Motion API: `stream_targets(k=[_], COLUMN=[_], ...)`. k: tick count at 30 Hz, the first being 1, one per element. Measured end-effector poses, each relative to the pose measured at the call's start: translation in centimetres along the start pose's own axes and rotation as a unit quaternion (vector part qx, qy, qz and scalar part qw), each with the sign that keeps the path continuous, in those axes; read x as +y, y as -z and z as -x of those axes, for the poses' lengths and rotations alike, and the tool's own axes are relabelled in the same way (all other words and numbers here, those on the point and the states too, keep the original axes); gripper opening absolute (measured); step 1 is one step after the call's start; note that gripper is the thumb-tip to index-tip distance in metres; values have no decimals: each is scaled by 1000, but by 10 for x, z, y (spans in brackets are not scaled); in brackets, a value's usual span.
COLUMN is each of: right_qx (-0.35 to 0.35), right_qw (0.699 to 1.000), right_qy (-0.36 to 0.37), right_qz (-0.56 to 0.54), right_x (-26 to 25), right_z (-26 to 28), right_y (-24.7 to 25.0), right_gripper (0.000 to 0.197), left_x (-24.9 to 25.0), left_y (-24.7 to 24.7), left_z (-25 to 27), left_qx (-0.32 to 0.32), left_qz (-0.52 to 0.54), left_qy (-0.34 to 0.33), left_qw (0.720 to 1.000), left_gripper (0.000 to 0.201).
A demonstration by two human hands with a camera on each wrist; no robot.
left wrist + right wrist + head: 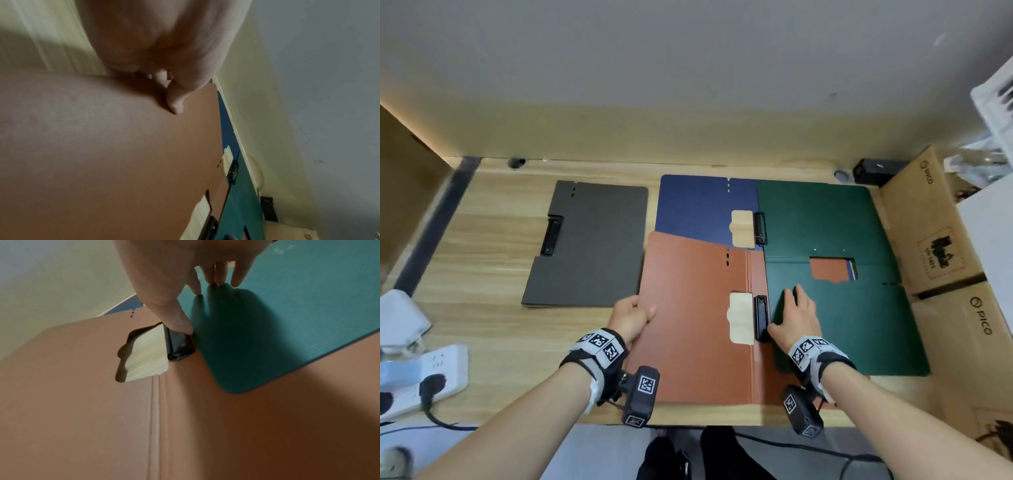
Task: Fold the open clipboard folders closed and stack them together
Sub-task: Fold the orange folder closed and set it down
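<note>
The brown folder (pixel 688 318) lies open on the desk (pixel 482 260), near its front edge, between both hands. The left hand (pixel 631 317) holds its left edge, thumb on top. The right hand (pixel 796 317) lies flat and open on the green folder (pixel 835 222), with its thumb touching the brown folder's black clip (pixel 761 317).

My head camera looks steeply down at the desk (pixel 482 240) from above, facing the wall. Each wrist camera sits very close, low along my hands, looking forward. All three share the orange folder (pixel 688 325) and green folder (pixel 842 222).
</note>
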State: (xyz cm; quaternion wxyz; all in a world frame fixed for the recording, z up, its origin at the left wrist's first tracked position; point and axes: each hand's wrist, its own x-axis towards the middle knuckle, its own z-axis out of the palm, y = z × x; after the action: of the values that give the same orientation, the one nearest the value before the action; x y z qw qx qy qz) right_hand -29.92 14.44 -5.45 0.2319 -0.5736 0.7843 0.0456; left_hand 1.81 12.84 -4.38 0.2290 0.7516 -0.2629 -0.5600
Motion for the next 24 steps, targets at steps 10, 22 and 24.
stream_targets(k=[10,22,24], right_qx=[-1,-88,-103], right_qw=[999,978,977], right_qy=[4,175,170], right_qz=[34,74,72], right_x=[-7,-86,-95], right_z=[8,22,18], right_y=[0,-29,-27], right_gripper=[81,83,83], left_x=[39,56,61], left_y=[76,146,151], left_z=[22,45,57], left_qx=[110,100,67], left_qz=[-20,-24,-35], left_qy=[-60,-83,-89], left_qw=[992,991,993], left_gripper=[63,40,27])
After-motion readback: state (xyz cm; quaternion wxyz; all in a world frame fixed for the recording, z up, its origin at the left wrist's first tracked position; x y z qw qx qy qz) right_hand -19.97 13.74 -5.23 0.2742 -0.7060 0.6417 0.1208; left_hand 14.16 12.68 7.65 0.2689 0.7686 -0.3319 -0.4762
